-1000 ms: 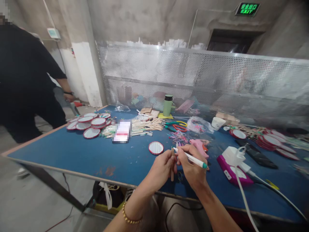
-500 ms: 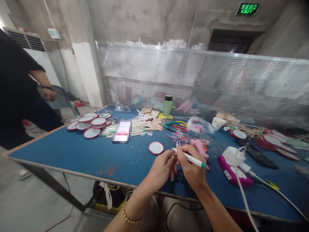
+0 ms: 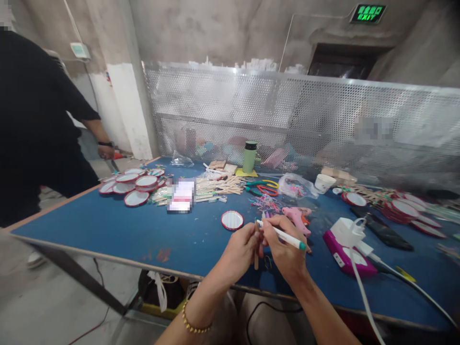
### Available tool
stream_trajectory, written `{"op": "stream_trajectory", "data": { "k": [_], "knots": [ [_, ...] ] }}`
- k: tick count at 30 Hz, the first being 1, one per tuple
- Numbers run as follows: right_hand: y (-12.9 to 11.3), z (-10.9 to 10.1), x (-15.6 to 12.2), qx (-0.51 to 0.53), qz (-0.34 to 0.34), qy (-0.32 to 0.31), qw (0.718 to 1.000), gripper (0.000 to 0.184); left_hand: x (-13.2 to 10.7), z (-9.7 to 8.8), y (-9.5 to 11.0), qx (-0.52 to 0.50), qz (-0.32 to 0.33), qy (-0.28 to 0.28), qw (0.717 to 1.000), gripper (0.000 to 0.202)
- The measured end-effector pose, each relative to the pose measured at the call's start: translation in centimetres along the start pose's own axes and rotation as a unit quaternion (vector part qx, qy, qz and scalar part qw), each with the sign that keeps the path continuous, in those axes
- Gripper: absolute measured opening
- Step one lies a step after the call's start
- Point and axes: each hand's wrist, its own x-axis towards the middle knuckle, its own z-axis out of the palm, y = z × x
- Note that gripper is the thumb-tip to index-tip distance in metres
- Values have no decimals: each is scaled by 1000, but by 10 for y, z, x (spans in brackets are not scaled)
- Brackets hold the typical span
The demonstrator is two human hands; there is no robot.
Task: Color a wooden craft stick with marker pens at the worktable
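Observation:
My left hand (image 3: 241, 249) pinches a narrow wooden craft stick (image 3: 256, 259) upright, close to the table's front edge. In my right hand (image 3: 285, 251) is a white marker (image 3: 289, 238) with a green end; its tip meets the upper part of the stick. A round, red-rimmed disc (image 3: 232, 220) lies flat just beyond my left hand. Past my right hand rests a pink glue gun (image 3: 296, 218), with a heap of pink and blue bits (image 3: 267, 203) beside it. The fingertips partly hide the stick.
Stacked red-rimmed discs (image 3: 136, 197) lie at the left. A phone (image 3: 181, 195), wooden sticks (image 3: 223, 186), pliers (image 3: 264, 187) and a green bottle (image 3: 250, 157) stand across the back. At right are a paper cup (image 3: 324, 183) and a purple power strip (image 3: 350, 258) with cables. A person (image 3: 43, 124) is beyond the left edge.
The person at the left has moved rightward, closer to the table's corner. My hands, the marker and the stick stay almost where they were.

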Motion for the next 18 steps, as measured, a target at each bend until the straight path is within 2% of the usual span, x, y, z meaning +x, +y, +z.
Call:
{"op": "stream_trajectory", "data": {
  "k": [4,10,18],
  "knots": [
    [0,0,0,-2,5,20,1000,18,1,-1,-1,4,-2,-1,1000,33],
    [-3,-1,1,0,12,-4,1000,19,2,-1,-4,-1,-2,1,1000,32],
    [2,-2,-1,-12,13,-2,1000,19,2,-1,-4,-12,-5,1,1000,33]
  ]
}}
